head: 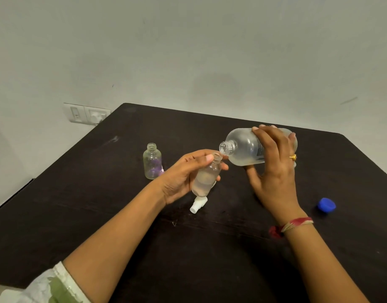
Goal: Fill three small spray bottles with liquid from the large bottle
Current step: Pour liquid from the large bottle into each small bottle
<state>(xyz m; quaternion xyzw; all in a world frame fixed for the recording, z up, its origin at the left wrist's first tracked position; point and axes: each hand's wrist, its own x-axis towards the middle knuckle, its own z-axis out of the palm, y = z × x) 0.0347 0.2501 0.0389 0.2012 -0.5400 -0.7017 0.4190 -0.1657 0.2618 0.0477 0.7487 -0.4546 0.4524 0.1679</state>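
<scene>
Just right of the left grip [181,173], which wraps the small spray bottle [206,176], the large bottle [242,149] lies nearly flat, held in the right grip [273,169], mouth pointing left at the small open top.

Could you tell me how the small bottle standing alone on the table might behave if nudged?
The standing bottle looks empty, so probably light. Upright on a narrow base, it would likely tip; its round body might then roll.
</scene>
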